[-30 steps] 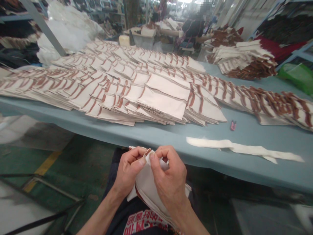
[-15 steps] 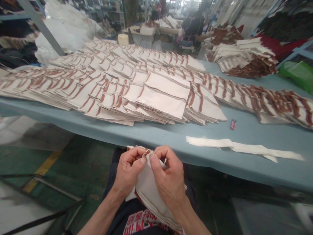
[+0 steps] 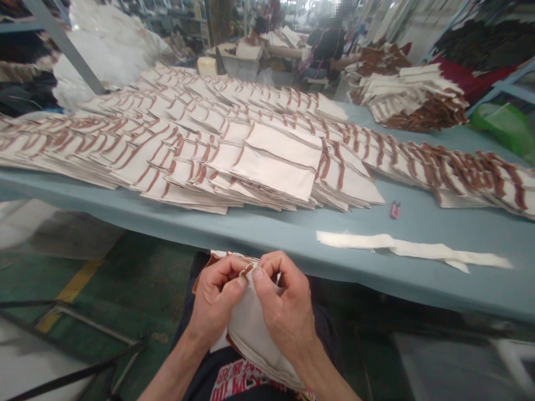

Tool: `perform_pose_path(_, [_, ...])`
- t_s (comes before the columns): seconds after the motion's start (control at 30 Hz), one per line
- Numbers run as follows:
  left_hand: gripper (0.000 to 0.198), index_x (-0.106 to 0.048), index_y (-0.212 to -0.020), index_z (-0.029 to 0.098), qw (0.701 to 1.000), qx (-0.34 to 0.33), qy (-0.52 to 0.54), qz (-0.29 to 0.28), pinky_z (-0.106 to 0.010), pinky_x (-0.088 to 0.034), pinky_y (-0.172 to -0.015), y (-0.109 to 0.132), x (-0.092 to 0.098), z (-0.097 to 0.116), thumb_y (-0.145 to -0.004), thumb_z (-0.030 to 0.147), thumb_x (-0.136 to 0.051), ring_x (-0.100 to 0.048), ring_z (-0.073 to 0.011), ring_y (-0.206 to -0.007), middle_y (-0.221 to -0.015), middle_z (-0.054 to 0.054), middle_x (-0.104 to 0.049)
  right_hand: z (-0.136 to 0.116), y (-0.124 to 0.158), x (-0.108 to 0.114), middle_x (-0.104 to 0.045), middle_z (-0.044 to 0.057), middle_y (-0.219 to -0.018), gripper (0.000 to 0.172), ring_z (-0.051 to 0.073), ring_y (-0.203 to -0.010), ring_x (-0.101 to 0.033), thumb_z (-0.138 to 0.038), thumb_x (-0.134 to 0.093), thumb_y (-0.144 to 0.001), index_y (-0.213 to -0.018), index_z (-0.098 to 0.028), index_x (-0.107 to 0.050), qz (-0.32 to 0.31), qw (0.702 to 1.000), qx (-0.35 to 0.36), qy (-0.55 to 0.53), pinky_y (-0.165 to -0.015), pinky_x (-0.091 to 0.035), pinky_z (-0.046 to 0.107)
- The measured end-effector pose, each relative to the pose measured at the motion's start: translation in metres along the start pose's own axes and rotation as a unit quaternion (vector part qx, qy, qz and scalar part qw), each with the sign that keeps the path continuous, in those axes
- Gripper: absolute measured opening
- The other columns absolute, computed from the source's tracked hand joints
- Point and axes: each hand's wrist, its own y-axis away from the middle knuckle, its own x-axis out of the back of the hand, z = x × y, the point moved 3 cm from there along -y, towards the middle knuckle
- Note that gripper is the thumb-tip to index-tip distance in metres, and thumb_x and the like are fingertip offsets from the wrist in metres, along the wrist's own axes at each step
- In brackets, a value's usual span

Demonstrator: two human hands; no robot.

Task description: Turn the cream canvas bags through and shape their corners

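Over my lap, below the table's front edge, both hands pinch the top corner of a cream fabric piece (image 3: 249, 328) with a brown trim. My left hand (image 3: 215, 298) is closed on its left side, thumb and fingers pressed together. My right hand (image 3: 284, 309) is closed on the same corner from the right, its fingers curled over the cloth. The fabric hangs down between my wrists onto my dark shirt.
A blue-grey table (image 3: 267, 228) carries long overlapping rows of cream pieces with brown trim (image 3: 276, 167). A strip of cream fabric (image 3: 409, 250) and a small pink object (image 3: 394, 209) lie near the front edge. A taller stack (image 3: 418, 103) sits at the back right. A person works beyond the table.
My hands and the fabric have sunk slightly and closed together at the corner. A brown edge now shows left of my left hand.
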Motion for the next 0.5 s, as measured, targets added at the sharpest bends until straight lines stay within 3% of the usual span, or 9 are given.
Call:
perform_pose_path(0.17, [0.015,-0.071,-0.067,0.016,0.999,-0.041,-0.034,0.003,-0.021,-0.046,-0.055,0.004,0.000,0.009,-0.076,0.027,-0.068,-0.058,-0.0156,-0.059,-0.064,-0.002,-0.069,-0.002,0.002,0.000,-0.058,0.000,-0.073,0.022,0.016,-0.067,-0.054,-0.033,-0.059,-0.086,-0.070,-0.024,-0.048,-0.008,0.999,-0.032,-0.014,-0.064,-0.043,0.029])
perform_pose_path(0.37, [0.019,-0.072,-0.069,0.018,0.977,-0.119,-0.175,0.015,-0.023,-0.051,-0.063,0.010,-0.010,0.024,-0.079,0.014,-0.057,-0.067,-0.0175,-0.065,-0.068,-0.001,-0.073,0.005,0.002,-0.002,-0.054,-0.002,-0.071,0.014,0.016,-0.065,-0.050,-0.034,-0.050,-0.087,-0.078,-0.023,-0.052,-0.040,0.993,-0.082,-0.073,-0.062,-0.044,0.028])
perform_pose_path(0.5, [0.020,-0.069,-0.065,0.018,0.970,-0.119,-0.210,0.024,-0.023,-0.047,-0.058,0.011,-0.015,0.024,-0.075,0.013,-0.053,-0.062,-0.0162,-0.058,-0.060,0.001,-0.067,0.010,0.000,-0.005,-0.055,-0.003,-0.071,0.011,0.016,-0.068,-0.052,-0.030,-0.049,-0.084,-0.079,-0.022,-0.054,-0.057,0.988,-0.106,-0.099,-0.064,-0.047,0.026])
